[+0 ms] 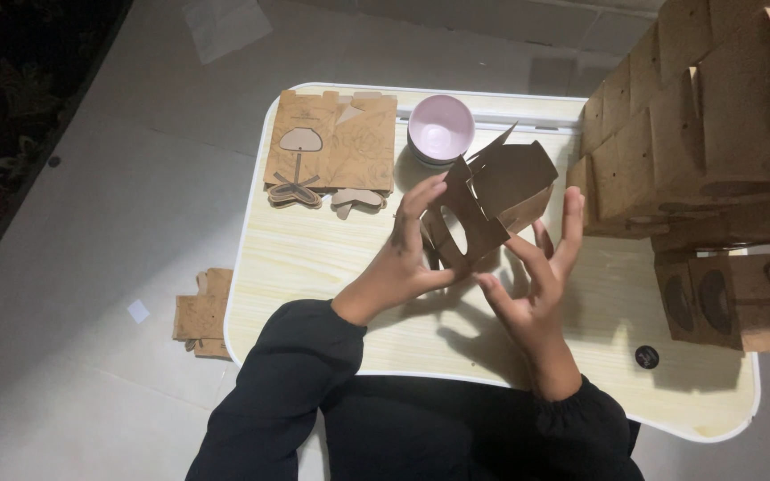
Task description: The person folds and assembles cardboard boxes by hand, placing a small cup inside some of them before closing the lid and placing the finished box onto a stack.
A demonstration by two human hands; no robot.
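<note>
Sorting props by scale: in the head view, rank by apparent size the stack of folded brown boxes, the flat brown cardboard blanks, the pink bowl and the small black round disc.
1. Stack of folded brown boxes, though nearest the camera.
2. Flat brown cardboard blanks.
3. Pink bowl.
4. Small black round disc.

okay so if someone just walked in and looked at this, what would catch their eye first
Probably the half-folded brown cardboard box held above the middle of the pale wooden table by the left hand and right hand. Next, the tall stack of finished boxes at the right, and the pink bowl behind.
</note>
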